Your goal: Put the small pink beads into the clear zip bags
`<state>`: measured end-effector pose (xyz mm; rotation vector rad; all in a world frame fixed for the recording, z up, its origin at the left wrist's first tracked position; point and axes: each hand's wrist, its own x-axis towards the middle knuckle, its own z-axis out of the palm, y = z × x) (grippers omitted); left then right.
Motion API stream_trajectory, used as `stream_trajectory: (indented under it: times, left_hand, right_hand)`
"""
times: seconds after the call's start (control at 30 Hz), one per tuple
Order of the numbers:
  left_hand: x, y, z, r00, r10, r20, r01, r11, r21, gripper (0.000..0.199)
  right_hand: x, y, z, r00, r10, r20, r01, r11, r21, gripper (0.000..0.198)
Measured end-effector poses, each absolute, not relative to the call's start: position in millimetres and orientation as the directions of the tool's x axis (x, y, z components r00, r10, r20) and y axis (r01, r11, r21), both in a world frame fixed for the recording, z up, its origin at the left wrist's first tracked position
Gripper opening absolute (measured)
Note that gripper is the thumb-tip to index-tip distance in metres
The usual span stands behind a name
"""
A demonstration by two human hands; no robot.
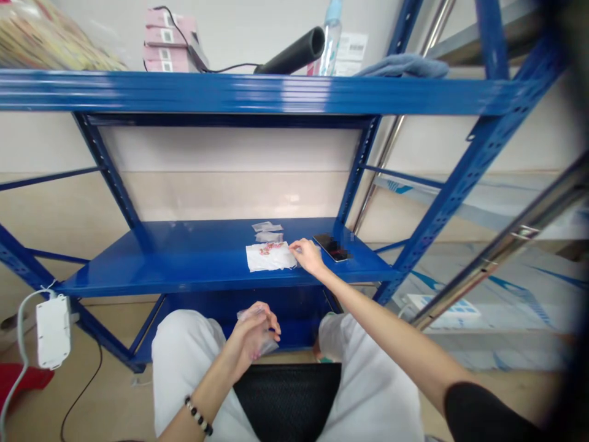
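Note:
My left hand (257, 331) is curled around a small clear plastic bag (268, 345), low in front of the shelf and above my lap. A bit of pink shows near the bag's bottom. My right hand (307, 255) is over the blue shelf, its fingers pinched together at the right edge of a white sheet (262, 261). Whatever is between those fingertips is too small to make out. Small reddish pieces (270, 248) lie in a loose cluster on the sheet. Behind it rest several flat clear bags (268, 236). A dark phone (332, 247) lies just right of my right hand.
The blue shelf board (184, 258) spans the middle at knee height. Above runs an upper shelf beam (230, 92), with pink boxes (170, 40), a black tube (294, 52), a bottle (330, 43) and a blue cloth (405, 65). A white power strip (54, 331) hangs at left.

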<state>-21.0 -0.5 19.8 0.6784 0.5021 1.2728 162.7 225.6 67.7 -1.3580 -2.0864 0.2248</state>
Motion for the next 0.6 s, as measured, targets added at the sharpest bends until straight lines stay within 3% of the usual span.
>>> stream_trajectory:
  times: [0.2, 0.47, 0.6]
  left_hand:
    - [-38.0, 6.7, 27.9, 0.090, 0.996, -0.006, -0.818, 0.077, 0.570, 0.014]
    - [-62.5, 20.4, 26.4, -0.010, 1.000, -0.007, -0.832, -0.005, 0.555, 0.019]
    - [-67.7, 21.7, 26.1, -0.041, 0.999, -0.015, -0.815, -0.025, 0.579, 0.019]
  right_hand:
    - [136.1, 270.3, 64.3, -0.286, 0.882, 0.376, 0.819, 0.428, -0.382, 0.010]
    - [121.7, 297.9, 49.2, -0.374, 0.882, 0.288, 0.835, 0.455, -0.309, 0.009]
    - [121.7, 308.2, 38.7, -0.440, 0.837, 0.325, 0.826, 0.519, -0.218, 0.011]
